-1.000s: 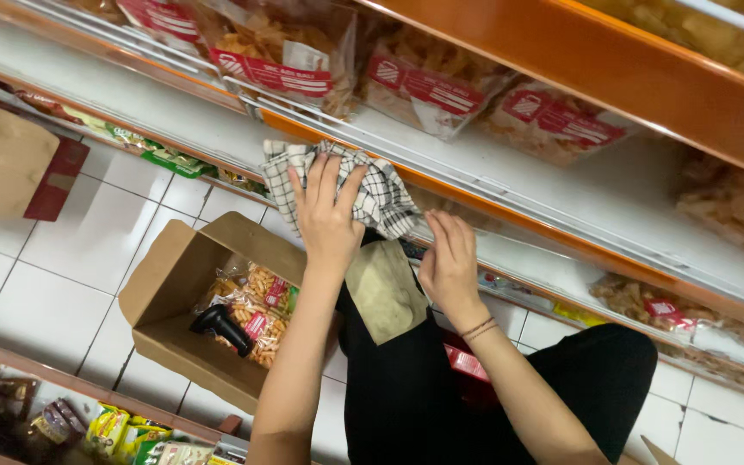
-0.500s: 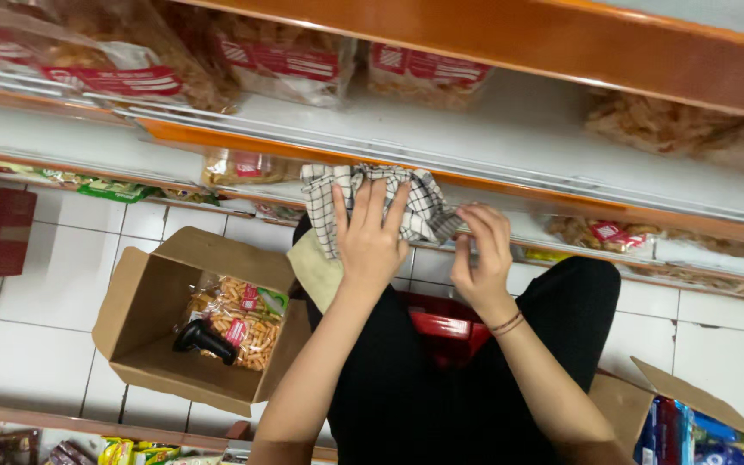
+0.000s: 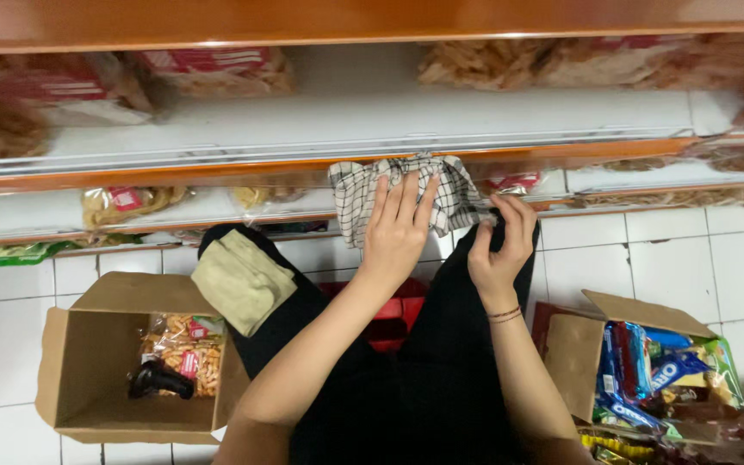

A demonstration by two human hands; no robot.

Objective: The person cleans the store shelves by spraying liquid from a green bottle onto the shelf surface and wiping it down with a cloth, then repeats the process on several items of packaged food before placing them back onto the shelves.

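A black-and-white checked cloth [image 3: 355,185] is bunched against the orange front edge of a shop shelf [image 3: 174,172]. My left hand [image 3: 398,228] lies flat on the cloth with fingers spread, pressing it. My right hand [image 3: 503,245] pinches the cloth's right end next to the shelf edge; a thin bracelet circles its wrist. Below them are my legs in black trousers [image 3: 441,379], with an olive-green patch [image 3: 243,280] on the left knee.
Bags of crackers [image 3: 217,73] lie on the white shelves. An open cardboard box [image 3: 96,353] at lower left holds a snack bag and a black object. A second box [image 3: 579,344] at lower right holds colourful packets. White floor tiles lie under both.
The view has swung so the shelves now run level. Both hands have stayed on the checked cloth at the shelf edge, with the box of colourful packets now in sight on the right.
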